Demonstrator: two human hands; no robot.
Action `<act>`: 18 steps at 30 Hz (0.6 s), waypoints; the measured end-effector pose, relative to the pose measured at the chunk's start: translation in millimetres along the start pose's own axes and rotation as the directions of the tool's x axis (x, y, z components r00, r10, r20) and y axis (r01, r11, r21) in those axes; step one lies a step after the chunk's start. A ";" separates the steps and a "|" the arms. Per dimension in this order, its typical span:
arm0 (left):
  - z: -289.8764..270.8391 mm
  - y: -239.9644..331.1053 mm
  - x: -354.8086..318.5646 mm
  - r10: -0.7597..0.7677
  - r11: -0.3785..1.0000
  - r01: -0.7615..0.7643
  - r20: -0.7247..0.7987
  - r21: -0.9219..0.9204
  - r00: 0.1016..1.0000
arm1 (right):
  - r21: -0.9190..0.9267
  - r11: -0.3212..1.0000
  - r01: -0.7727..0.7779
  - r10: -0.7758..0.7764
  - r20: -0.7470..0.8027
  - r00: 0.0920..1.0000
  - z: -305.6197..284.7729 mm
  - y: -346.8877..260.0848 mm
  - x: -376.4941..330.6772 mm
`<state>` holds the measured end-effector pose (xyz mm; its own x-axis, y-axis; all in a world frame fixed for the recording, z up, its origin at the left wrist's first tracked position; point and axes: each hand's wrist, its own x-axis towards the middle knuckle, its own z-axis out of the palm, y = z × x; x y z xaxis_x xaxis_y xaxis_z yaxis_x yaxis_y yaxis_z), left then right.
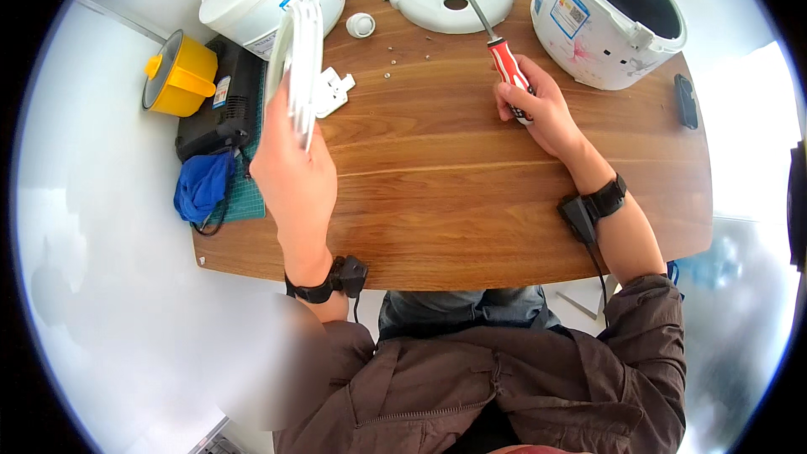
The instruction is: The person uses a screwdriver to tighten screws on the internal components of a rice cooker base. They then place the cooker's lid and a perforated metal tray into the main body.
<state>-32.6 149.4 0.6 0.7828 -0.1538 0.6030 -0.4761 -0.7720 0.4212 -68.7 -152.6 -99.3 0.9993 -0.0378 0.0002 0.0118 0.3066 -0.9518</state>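
My left hand point(294, 172) grips a white round cover point(307, 59), held up nearly edge-on to the left of the table's middle. The cover is slightly blurred, and its faces barely show. In my right hand point(542, 109) is a screwdriver point(506, 63) with a red, white and black handle. Its metal shaft points up and left, the tip over a white rice cooker lid part point(416, 8) at the far edge; whether they touch I cannot tell. Several tiny screws point(387, 76) lie on the wood between the hands, with a white plastic bracket point(334, 94) beside the cover.
An open rice cooker body point(580, 50) stands far right, a closed white rice cooker point(261, 4) far left. Near it are a white round cap point(361, 25), black case point(227, 122), yellow cup point(187, 80), blue cloth point(202, 189) and green mat point(246, 202). A dark small object point(686, 101) lies right.
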 end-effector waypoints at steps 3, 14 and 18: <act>-13.2 18.6 0.6 -0.057 0.939 0.073 0.058 -0.335 0.997 | 0.019 0.997 0.071 -0.070 -0.026 0.997 -4.2 5.9 0.7; 99.8 -14.0 -12.1 -0.135 -0.228 0.672 0.707 -0.704 0.695 | 0.141 0.975 0.172 -0.118 -0.328 0.937 -0.7 4.3 -1.0; 113.6 -20.8 -20.6 -0.189 0.031 0.712 0.695 -0.702 0.693 | -0.141 0.986 0.088 -0.137 -0.382 0.914 -11.8 3.0 -0.4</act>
<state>6.7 98.5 -97.6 0.9115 -0.3893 -0.1327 0.2614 0.2992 0.9177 -69.5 -162.9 -105.7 0.8978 -0.4402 0.0130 0.0949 0.1645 -0.9818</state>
